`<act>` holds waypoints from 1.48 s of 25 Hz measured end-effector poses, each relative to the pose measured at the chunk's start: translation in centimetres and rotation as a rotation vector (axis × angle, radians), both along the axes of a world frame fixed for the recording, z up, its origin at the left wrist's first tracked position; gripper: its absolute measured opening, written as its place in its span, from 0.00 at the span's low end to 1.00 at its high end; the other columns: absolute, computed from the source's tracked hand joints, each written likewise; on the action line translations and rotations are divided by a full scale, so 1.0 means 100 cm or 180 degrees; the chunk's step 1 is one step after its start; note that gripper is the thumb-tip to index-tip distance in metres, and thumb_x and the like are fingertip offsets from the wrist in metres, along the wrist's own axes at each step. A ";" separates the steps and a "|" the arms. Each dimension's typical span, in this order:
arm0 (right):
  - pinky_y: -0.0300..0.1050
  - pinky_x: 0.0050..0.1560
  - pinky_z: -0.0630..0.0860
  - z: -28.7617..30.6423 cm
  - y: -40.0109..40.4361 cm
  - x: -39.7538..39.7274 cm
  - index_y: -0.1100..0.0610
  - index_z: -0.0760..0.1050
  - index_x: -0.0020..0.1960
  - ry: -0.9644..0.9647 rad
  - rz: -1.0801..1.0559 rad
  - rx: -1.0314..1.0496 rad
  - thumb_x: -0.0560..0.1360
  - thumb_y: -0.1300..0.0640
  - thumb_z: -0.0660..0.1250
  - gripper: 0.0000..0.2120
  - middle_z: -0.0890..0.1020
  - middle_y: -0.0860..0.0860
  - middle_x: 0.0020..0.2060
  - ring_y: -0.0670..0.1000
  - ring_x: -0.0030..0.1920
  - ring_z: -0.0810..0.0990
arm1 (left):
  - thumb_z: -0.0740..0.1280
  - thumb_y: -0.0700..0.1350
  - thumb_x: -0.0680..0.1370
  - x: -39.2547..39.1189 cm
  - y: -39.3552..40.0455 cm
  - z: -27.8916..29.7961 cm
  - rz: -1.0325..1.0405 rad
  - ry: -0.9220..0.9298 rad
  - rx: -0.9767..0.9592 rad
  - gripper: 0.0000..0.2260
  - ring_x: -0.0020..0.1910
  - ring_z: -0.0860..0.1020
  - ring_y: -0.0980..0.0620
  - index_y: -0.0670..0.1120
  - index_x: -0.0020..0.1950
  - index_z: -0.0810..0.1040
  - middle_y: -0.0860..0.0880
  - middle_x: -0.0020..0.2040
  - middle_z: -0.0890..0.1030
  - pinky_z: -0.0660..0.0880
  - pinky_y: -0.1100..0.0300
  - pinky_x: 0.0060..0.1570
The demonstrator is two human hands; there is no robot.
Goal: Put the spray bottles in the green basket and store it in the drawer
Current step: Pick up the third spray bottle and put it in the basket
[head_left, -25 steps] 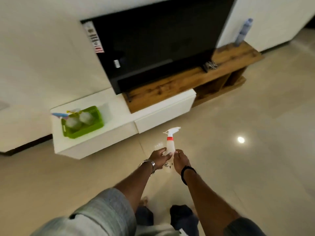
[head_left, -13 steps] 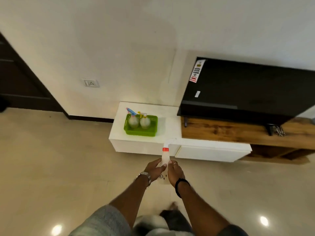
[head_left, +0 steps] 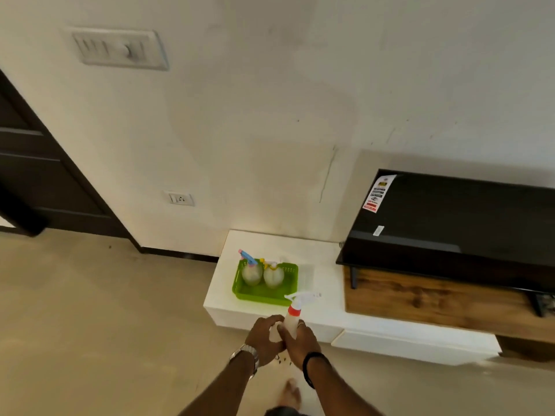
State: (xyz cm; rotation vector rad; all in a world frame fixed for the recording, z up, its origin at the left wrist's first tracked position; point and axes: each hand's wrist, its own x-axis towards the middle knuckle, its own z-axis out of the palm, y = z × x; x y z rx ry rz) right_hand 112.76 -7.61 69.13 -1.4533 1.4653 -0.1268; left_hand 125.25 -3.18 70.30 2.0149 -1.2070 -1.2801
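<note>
Both hands hold a white spray bottle (head_left: 292,317) with a red collar and white nozzle, upright in front of me. My left hand (head_left: 264,337) wraps its left side and my right hand (head_left: 301,343) grips its right side. The green basket (head_left: 288,283) rests on the white low cabinet (head_left: 321,313), just beyond the held bottle. Inside it stand two clear spray bottles, one with a blue-pink nozzle (head_left: 251,271) and one with a yellow-white nozzle (head_left: 273,274). The cabinet's white drawer fronts (head_left: 414,345) are closed.
A black television (head_left: 450,223) stands on a wooden unit (head_left: 435,298) to the right of the basket. A dark door (head_left: 45,181) is at the left. The wall carries a socket (head_left: 180,199) and a switch panel (head_left: 120,49). Beige floor lies around me.
I have walked closer to the white cabinet, carrying the bottle in both hands. The view swung left and up; the basket is now just beyond the bottle.
</note>
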 end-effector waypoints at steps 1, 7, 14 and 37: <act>0.52 0.64 0.76 -0.003 -0.011 0.005 0.56 0.72 0.68 -0.0026 0.0006 -0.0012 0.78 0.37 0.63 0.28 0.80 0.55 0.62 0.56 0.62 0.79 | 0.73 0.44 0.70 0.006 -0.011 -0.002 -0.0041 -0.0043 0.0016 0.20 0.54 0.80 0.49 0.47 0.62 0.80 0.50 0.54 0.83 0.79 0.54 0.55; 0.51 0.63 0.75 -0.018 -0.065 0.031 0.57 0.72 0.67 0.0069 0.0177 -0.0103 0.79 0.40 0.65 0.25 0.79 0.56 0.61 0.58 0.63 0.78 | 0.71 0.45 0.76 0.027 -0.056 -0.015 -0.0049 -0.0175 0.0268 0.31 0.74 0.69 0.48 0.48 0.78 0.65 0.48 0.74 0.70 0.67 0.56 0.73; 0.46 0.65 0.72 -0.048 -0.114 0.053 0.54 0.74 0.68 0.0082 -0.0224 -0.0136 0.76 0.44 0.71 0.25 0.79 0.51 0.64 0.55 0.65 0.77 | 0.66 0.43 0.79 0.050 -0.097 -0.055 -0.0119 0.0044 0.0479 0.33 0.79 0.61 0.52 0.56 0.81 0.56 0.52 0.80 0.60 0.62 0.60 0.76; 0.56 0.76 0.57 -0.279 -0.157 0.088 0.51 0.70 0.75 0.1108 -0.0230 -0.0613 0.77 0.45 0.69 0.28 0.66 0.56 0.78 0.55 0.81 0.54 | 0.58 0.52 0.78 0.124 -0.102 -0.247 -0.1107 -0.0618 0.0139 0.30 0.79 0.59 0.55 0.54 0.81 0.57 0.56 0.80 0.61 0.56 0.58 0.77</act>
